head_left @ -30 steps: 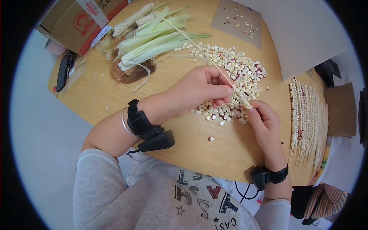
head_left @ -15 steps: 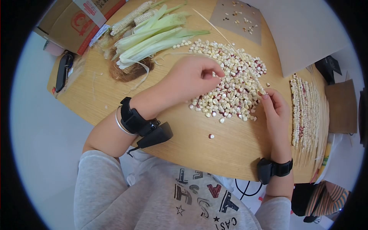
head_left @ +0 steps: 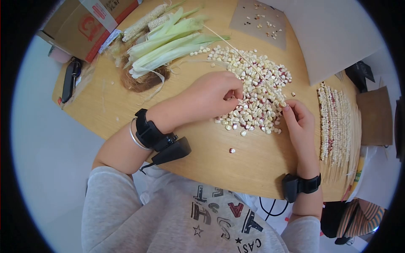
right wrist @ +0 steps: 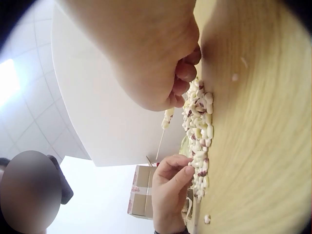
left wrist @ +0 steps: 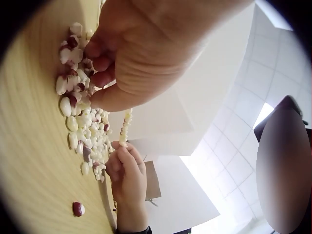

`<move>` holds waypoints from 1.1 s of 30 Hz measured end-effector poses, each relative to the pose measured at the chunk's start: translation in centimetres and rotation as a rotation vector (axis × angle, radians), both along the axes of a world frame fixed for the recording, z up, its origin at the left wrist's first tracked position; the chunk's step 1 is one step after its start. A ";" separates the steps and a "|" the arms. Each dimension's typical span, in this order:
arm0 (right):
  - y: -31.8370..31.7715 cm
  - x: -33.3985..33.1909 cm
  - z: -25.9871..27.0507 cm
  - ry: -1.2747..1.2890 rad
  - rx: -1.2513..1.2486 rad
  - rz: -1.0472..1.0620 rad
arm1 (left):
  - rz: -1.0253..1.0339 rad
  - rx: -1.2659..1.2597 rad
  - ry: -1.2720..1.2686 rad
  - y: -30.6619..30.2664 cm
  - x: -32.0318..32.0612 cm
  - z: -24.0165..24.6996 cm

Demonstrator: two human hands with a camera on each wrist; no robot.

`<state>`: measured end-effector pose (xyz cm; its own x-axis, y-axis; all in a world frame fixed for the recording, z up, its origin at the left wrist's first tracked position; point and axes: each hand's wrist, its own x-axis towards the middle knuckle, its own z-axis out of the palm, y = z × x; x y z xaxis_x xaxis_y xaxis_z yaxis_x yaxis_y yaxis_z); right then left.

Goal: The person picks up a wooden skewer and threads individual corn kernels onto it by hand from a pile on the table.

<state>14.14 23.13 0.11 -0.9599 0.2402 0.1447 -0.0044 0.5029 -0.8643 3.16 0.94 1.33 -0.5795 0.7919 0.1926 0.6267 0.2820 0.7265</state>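
At the left side of the corn kernel pile (head_left: 253, 111), the left hand (head_left: 206, 96) has its fingers curled down among the kernels. Its thumb and index fingertip nearly meet around a kernel in the right wrist view, where the left hand (right wrist: 169, 187) is seen from across. The right hand (head_left: 301, 126) pinches the lower end of a thin stick (head_left: 228, 43) over the pile's right side. Kernels (left wrist: 126, 124) are threaded along the stick near the right hand (left wrist: 129, 173); its bare upper part slants up and left.
Kernel-covered sticks (head_left: 334, 122) lie in a row at the right. Green husks (head_left: 168, 48), corn cobs (head_left: 145, 23) and a cardboard box (head_left: 86, 29) stand at the upper left. A grey sheet (head_left: 259, 25) with loose kernels lies at the back. One kernel (head_left: 232, 150) sits near the front.
The left hand has let go of the stick and moved left and down to the kernels. The right hand moved right with the stick, then slightly back left.
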 end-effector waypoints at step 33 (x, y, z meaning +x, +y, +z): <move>0.3 0.1 -0.1 -0.035 0.028 -0.007 | 0.117 0.058 -0.017 0.1 -0.2 -0.6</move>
<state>14.22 23.40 -0.03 -0.9626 0.2437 0.1180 0.0292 0.5266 -0.8496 3.00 1.09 0.77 -0.6711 0.7062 0.2255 0.5796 0.3101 0.7536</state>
